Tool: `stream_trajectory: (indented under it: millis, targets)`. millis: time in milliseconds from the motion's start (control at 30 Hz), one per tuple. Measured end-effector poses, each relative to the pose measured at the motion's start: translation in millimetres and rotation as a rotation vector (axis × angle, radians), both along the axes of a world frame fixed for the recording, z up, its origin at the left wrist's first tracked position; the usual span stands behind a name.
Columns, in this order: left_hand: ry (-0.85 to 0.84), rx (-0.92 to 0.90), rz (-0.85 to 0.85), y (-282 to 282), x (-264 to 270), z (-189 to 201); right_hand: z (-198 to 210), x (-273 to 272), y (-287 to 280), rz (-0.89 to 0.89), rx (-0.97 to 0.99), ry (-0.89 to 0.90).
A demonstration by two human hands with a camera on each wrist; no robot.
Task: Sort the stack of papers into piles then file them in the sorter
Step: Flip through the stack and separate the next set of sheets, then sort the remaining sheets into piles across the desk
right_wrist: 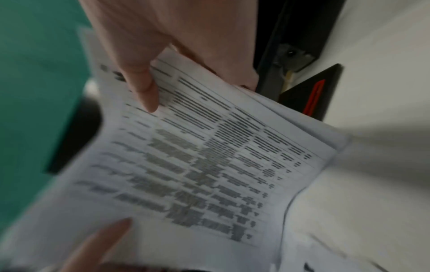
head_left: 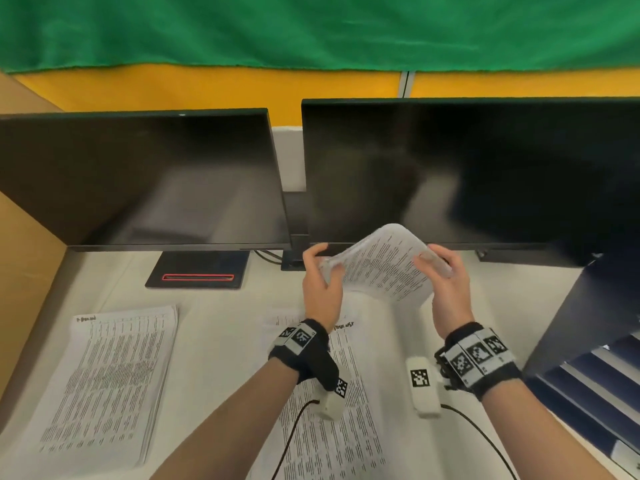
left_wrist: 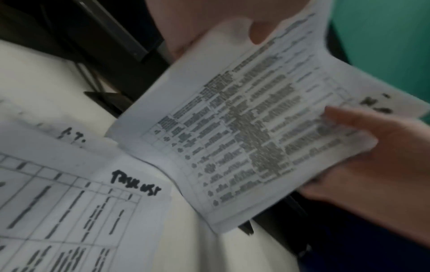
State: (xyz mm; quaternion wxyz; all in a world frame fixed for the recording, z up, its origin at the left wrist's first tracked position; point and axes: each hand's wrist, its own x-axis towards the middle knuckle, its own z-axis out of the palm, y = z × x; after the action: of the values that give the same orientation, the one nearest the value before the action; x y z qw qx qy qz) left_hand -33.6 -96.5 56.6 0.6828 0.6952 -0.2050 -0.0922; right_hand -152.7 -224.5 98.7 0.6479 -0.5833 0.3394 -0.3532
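Above the desk (head_left: 221, 306), left hand (head_left: 320, 285) and right hand (head_left: 446, 289) grip bowed papers (head_left: 384, 268).

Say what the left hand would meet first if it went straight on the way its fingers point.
Probably the right-hand monitor's lower edge: the left hand, gripping the held papers, points toward it. Depth is unclear.

We see a white counter (head_left: 221, 327) carrying two piles of printed papers, one near left (head_left: 110, 382), one near centre (head_left: 329, 410); two monitor stands (head_left: 197, 270) sit farther back, a dark sorter (head_left: 581, 341) at right.
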Motion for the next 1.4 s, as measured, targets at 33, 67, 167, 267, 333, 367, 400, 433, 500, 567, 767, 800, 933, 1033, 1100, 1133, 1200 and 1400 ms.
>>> stream_trajectory:
  millis: [33, 67, 167, 267, 333, 367, 400, 433, 500, 567, 767, 800, 933, 1033, 1100, 1133, 1200, 1400]
  targets:
    - [0.031, -0.004, 0.003, -1.7, 5.6, -0.9, -3.1, 3.6, -3.5, -0.02, 0.052, -0.009]
    - [0.065, -0.016, -0.001, -3.5, 11.0, 0.6, -5.9, 8.0, -7.3, -0.036, 0.115, -0.02]
    - [0.148, -0.029, -0.015, -10.3, 22.8, 3.5, -6.3, 22.0, -9.3, -0.017, 0.233, -0.057]
    - [0.166, 0.029, -0.004, -15.0, 26.8, -6.4, -9.6, 31.0, -9.0, 0.004, 0.238, -0.05]
    - [0.185, 0.07, 0.004, -16.1, 28.6, -18.2, -17.3, 32.3, -11.1, -0.004, 0.25, -0.024]
    - [0.196, 0.093, 0.001, -16.1, 28.7, -23.6, -22.3, 32.7, -12.4, 0.001, 0.259, -0.007]
    - [0.217, 0.11, -0.004, -16.2, 28.7, -28.7, -26.8, 33.3, -13.5, 0.003, 0.265, 0.015]
    - [0.245, 0.113, -0.009, -16.3, 29.0, -32.5, -30.2, 34.1, -14.7, -0.004, 0.269, 0.038]
    - [0.313, 0.095, 0.001, -16.4, 32.4, -36.1, -35.2, 36.7, -18.6, -0.037, 0.295, 0.053]
    - [0.379, 0.081, 0.023, -16.2, 39.1, -37.6, -39.6, 39.3, -21.3, -0.029, 0.321, 0.045]
    - [0.499, 0.098, -0.065, -20.5, 55.1, -36.4, -53.4, 49.7, -20.5, 0.054, 0.351, 0.142]
    - [0.512, 0.131, -0.069, -22.1, 58.5, -39.4, -55.3, 50.5, -20.7, 0.046, 0.362, 0.149]
    - [0.391, 0.246, -0.082, -22.8, 59.6, -41.3, -61.5, 56.5, -15.1, 0.042, 0.283, 0.211]
    - [0.177, 0.264, 0.011, -14.3, 51.6, -24.6, -51.4, 57.0, -3.4, 0.042, 0.159, 0.181]
    - [0.011, 0.223, 0.066, 1.0, 48.5, -7.6, -42.5, 51.7, 4.7, 0.063, 0.12, 0.098]
    - [-0.09, 0.224, 0.094, 11.5, 50.1, 0.4, -39.5, 46.9, 8.8, 0.094, 0.104, 0.069]
    - [-0.259, 0.28, 0.149, 40.0, 56.2, 14.4, -46.0, 35.7, 15.3, 0.201, 0.06, 0.136]
    - [-0.113, 0.377, 0.314, 157.9, 83.5, 27.6, -123.9, 16.8, 42.3, 0.55, -0.109, 0.819]
